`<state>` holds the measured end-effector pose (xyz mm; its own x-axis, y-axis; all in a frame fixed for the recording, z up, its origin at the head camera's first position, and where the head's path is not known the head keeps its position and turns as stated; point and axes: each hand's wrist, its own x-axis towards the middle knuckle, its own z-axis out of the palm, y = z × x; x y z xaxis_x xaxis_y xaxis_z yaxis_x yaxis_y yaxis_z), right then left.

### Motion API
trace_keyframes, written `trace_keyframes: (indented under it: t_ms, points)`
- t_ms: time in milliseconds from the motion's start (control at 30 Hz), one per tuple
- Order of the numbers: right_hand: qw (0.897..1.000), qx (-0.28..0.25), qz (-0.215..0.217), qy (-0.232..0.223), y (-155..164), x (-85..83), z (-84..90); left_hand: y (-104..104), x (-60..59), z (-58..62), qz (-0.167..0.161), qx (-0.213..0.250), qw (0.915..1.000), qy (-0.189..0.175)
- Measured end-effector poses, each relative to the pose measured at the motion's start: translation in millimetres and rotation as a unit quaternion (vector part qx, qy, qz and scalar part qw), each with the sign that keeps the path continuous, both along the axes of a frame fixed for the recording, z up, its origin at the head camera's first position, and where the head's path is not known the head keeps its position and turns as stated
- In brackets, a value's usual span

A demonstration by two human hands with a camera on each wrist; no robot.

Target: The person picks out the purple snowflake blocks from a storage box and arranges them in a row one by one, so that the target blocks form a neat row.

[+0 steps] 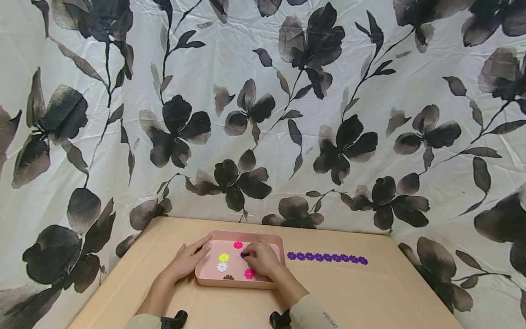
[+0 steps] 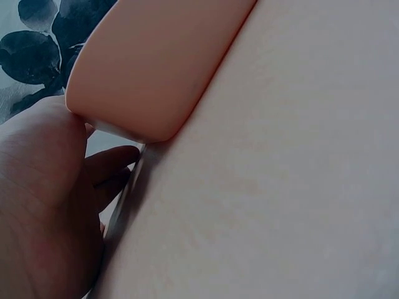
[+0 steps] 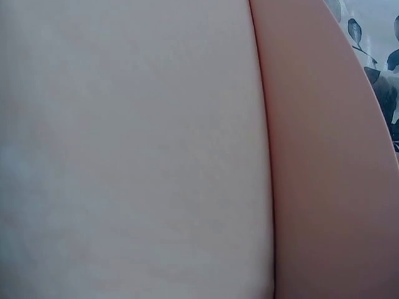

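In the head view a shallow pink tray (image 1: pixel 238 283) holds several flower-shaped pieces. My left hand (image 1: pixel 183 260) grips its left side, the thumb over the rim and the other fingers outside the wall. In the left wrist view that hand (image 2: pixel 47 193) is beside the tray's rounded corner (image 2: pixel 156 62). Over the tray's right half, my right hand (image 1: pixel 261 259) pinches a purple flower piece (image 1: pixel 243 255), partly hidden by the fingers. Around it lie pink (image 1: pixel 238 245), yellow (image 1: pixel 223 257), white (image 1: pixel 222 267) and brown (image 1: pixel 228 277) flower pieces. The right wrist view shows only the tray's outer wall (image 3: pixel 324 156) and the table.
A row of several purple flower pieces (image 1: pixel 327 257) runs along the light tan table (image 1: pixel 370 292) to the right of the tray. Behind the table hangs a white cloth (image 1: pixel 287 146) printed with dark flowers.
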<state>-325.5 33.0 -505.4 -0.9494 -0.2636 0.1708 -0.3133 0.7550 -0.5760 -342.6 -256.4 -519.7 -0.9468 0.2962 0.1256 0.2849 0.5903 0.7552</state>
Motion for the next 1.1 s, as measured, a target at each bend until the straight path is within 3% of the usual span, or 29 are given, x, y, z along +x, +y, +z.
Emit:
trace_keyframes:
  t_ms: [367,1100]
  points:
    - [0.996,-0.072,0.007,-0.056,0.2,1.8,2.5,-0.5,-0.6,-1.2,0.001,0.001,1.0,0.0]
    - [0.996,-0.085,0.022,-0.008,4.8,-0.4,1.0,0.4,-1.0,0.0,-0.004,0.003,1.0,0.005]
